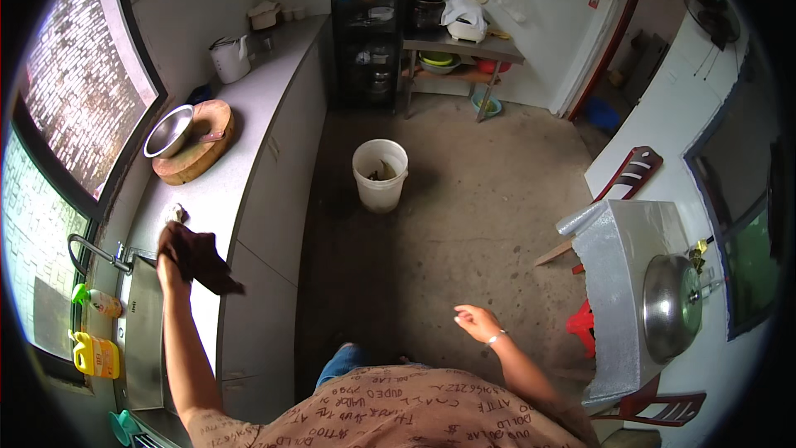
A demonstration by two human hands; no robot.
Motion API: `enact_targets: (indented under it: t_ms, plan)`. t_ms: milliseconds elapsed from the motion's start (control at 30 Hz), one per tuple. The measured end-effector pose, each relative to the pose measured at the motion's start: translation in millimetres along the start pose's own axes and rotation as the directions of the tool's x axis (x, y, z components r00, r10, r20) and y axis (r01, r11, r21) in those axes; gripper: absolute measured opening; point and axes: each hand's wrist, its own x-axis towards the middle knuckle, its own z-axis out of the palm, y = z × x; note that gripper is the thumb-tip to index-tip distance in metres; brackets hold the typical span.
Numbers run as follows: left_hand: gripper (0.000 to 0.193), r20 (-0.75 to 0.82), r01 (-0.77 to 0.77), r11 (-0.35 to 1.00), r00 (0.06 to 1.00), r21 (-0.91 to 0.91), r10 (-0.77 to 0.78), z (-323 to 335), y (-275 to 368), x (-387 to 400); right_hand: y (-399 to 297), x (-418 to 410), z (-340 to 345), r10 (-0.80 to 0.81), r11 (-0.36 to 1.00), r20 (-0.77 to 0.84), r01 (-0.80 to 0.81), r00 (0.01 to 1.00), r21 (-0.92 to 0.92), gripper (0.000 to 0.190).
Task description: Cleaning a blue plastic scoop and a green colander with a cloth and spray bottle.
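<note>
My left hand [168, 255] grips a dark brown cloth [202, 258] that hangs over the counter's front edge, beside the steel sink [142, 323]. Just beyond the cloth lies a small pale crumpled item [176, 213]. Farther along the counter, a round wooden chopping board [214, 137] carries a knife [211, 136], with a metal bowl [169, 131] tilted on its edge. My right hand [477, 322], a bracelet at its wrist, is held over the floor with its fingers partly curled and nothing in it.
A white plastic bucket [380, 190] with some scraps inside stands on the floor. At right, a covered table [603, 298] bears a metal lid [668, 308], with chairs around it. A black cabinet [336, 43] and a steel table [460, 44] are at the back. Bottles stand behind the sink.
</note>
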Motion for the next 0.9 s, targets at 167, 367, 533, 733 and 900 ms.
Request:
enact_targets:
  t_ms: [167, 367, 533, 733, 900]
  plan:
    - [0.034, -0.003, 0.116, 0.993, 0.993, 0.019, -0.116, -90.7, -34.9, 94.7, 43.8, -17.3, 5.4, 0.143, 0.981, -0.227, -0.107, 0.963, 0.162, 0.030]
    - [0.020, -0.506, 0.370, 0.848, 0.850, 0.379, -0.145, -84.5, -183.1, 103.8, 26.7, -12.6, 0.3, 0.287, 0.958, -0.280, -0.276, 0.916, 0.078, 0.030]
    - [0.016, -0.145, 0.340, 0.921, 0.937, 0.187, -0.317, 11.5, -197.9, 71.9, 92.0, 23.3, 19.4, 0.321, 0.946, -0.282, -0.322, 0.904, 0.045, 0.031]
    - [0.012, -0.043, 0.464, 0.829, 0.878, 0.312, -0.476, 69.3, -228.3, 105.2, 127.9, 40.2, 49.3, 0.663, 0.630, -0.047, -0.523, 0.747, 0.574, 0.028]
    - [0.016, 0.166, 0.579, 0.732, 0.732, 0.359, -0.661, 205.5, -272.4, 92.4, 131.4, 22.0, 63.0, 0.714, 0.695, 0.207, -0.713, 0.668, -0.094, 0.030]
